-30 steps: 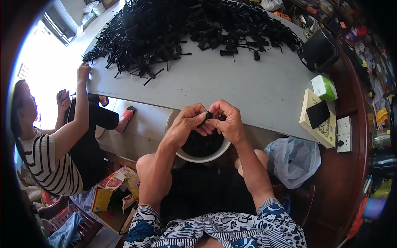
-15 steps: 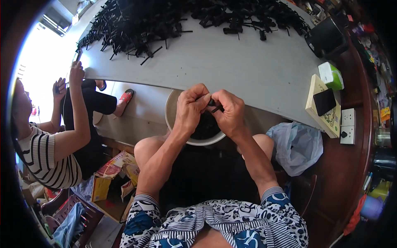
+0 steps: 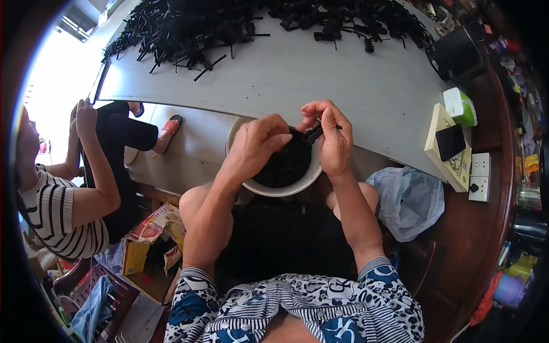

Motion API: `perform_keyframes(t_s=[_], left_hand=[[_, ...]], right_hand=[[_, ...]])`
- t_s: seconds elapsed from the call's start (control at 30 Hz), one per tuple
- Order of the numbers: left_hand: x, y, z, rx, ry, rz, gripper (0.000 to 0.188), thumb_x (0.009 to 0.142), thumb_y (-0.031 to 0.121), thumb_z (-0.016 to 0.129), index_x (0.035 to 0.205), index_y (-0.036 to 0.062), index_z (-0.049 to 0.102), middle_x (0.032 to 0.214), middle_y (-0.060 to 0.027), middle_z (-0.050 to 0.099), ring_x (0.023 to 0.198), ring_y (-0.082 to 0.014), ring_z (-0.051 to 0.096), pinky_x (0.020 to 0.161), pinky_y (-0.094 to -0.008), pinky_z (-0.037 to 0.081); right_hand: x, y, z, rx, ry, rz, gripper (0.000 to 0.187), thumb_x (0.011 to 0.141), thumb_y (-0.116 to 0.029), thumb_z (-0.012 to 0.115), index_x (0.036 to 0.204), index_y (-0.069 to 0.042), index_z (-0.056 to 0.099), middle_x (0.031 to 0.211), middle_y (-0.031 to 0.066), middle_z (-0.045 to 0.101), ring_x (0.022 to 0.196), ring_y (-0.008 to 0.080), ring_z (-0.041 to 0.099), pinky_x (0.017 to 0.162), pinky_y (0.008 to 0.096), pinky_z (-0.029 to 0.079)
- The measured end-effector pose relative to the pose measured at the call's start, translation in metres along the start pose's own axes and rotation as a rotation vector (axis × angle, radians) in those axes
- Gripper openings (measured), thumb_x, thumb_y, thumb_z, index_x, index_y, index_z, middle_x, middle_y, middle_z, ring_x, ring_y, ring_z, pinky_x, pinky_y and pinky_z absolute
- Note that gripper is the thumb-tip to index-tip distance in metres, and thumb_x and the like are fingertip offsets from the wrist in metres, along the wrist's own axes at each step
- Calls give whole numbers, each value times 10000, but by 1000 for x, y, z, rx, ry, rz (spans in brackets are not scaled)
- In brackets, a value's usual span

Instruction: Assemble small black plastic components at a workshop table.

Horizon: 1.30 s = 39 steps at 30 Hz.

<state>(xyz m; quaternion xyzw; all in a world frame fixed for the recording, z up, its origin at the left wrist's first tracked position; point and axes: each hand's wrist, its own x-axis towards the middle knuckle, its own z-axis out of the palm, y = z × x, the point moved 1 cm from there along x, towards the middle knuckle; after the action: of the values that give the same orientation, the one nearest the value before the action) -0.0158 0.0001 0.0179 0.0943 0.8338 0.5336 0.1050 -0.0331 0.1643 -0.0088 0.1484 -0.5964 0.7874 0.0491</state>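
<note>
- The right hand (image 3: 335, 142) grips a black part (image 3: 313, 135) between thumb and fingers.
- The left hand (image 3: 255, 146) curls just left of the part; whether it holds anything cannot be told.
- Below both hands is a white bowl (image 3: 280, 192).
- Beyond them, a black pile (image 3: 189, 34) covers some table (image 3: 343, 83).

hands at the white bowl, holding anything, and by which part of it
The right hand holds a small black part, exact grip spot unclear; whether the left hand holds anything cannot be told.

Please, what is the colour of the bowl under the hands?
The bowl is off-white, best seen in the head view.
</note>
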Motion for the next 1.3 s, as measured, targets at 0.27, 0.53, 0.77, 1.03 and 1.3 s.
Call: perform_keyframes(t_s=[0.27, 0.53, 0.77, 1.03, 1.3], left_hand=[[8, 3, 29, -523, 140, 23, 128, 839, 48, 599, 948, 2, 551, 680, -30, 578, 567, -83, 545, 526, -193, 449], [10, 1, 7, -540, 72, -117, 95, 868, 96, 579, 808, 23, 566, 627, -13, 574, 519, -64, 521, 475, -184, 417], [9, 6, 7, -802, -47, -63, 108, 809, 13, 625, 908, -21, 598, 681, -69, 618, 585, -102, 596, 529, -209, 500], [7, 3, -4, -649, -128, -18, 104, 765, -71, 618, 869, -68, 621, 721, -93, 631, 596, -114, 604, 554, -224, 528], [9, 7, 1, -431, -112, 21, 122, 753, -96, 595, 864, -53, 622, 710, -59, 618, 598, -88, 578, 571, -217, 510]], right_hand=[[-3, -8, 11, -225, -45, -199, 273, 966, -231, 411, 1004, 11, 533, 1038, 126, 477, 998, 209, 489, 865, 307, 409], [0, -13, -8, -249, -103, -35, 235, 885, -202, 580, 984, 12, 586, 980, 68, 538, 806, 120, 524, 661, 224, 440], [3, -13, -18, 156, -147, 127, 207, 803, -194, 689, 789, -5, 605, 792, 48, 561, 609, 55, 472, 495, 183, 369], [1, -18, -19, 254, -374, 565, 242, 682, -63, 766, 737, -33, 532, 583, -15, 498, 427, 35, 439, 360, 166, 314], [-2, -21, -15, 6, -294, 555, 182, 707, -19, 726, 710, -31, 544, 583, -6, 529, 438, 42, 469, 360, 171, 340]])
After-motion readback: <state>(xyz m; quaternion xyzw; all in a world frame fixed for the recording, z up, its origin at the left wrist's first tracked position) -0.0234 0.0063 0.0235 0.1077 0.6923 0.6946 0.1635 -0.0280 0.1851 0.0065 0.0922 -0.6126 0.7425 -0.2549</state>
